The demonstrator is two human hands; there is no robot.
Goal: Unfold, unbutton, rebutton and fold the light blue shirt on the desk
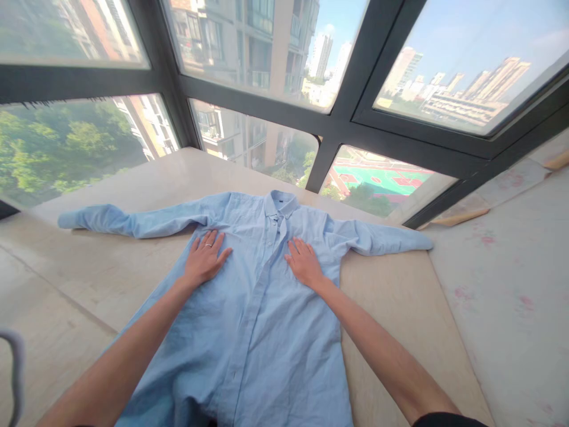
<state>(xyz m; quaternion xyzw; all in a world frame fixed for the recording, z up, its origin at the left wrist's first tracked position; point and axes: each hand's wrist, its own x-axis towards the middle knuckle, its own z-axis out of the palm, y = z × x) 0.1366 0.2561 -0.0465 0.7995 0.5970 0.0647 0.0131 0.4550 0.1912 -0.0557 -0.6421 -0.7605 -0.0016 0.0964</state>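
Observation:
A light blue button-up shirt lies face up with its collar at the far end and both sleeves stretched out to the sides. On the left side of its chest, below the sleeve seam, my left hand rests flat with fingers spread; a ring shows on one finger. My right hand lies palm down on the other side of the chest, right of the button placket, its fingers extended. Neither hand grips the cloth. The fabric is wrinkled around the right shoulder and toward the lower left, and the hem runs out of view at the bottom.
The shirt is spread on a pale stone-like ledge with a seam at left. Dark-framed windows border the far side. A wall with flowered paper stands at right. A grey curved object, blurred, enters at lower left.

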